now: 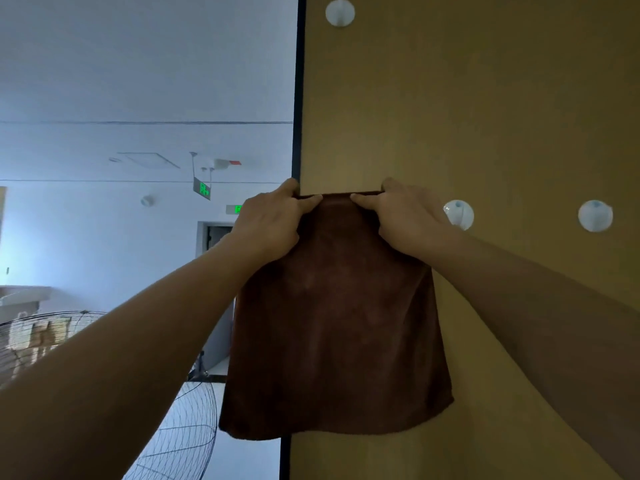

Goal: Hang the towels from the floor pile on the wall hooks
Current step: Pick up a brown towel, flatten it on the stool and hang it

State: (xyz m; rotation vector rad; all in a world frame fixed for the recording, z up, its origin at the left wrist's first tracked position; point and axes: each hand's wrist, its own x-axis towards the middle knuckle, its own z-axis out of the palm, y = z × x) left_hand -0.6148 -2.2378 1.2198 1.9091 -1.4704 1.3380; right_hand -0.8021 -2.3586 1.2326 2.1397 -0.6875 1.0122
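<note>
Against tan wall panel point(485, 116), near its dark left edge: brown towel point(336, 327) held flat, hanging down from its top hem. Left hand point(273, 220) pinches top left corner of towel; right hand point(405, 220) pinches top right corner. Both thumbs on front face, fingers curled over hem. Three white hooks on panel: upper hook point(340, 11) above towel, near hook point(459, 214) just beside right hand, far hook point(595, 215) further right. All three bare. Wire fan guard point(183, 434) lower left.
</note>
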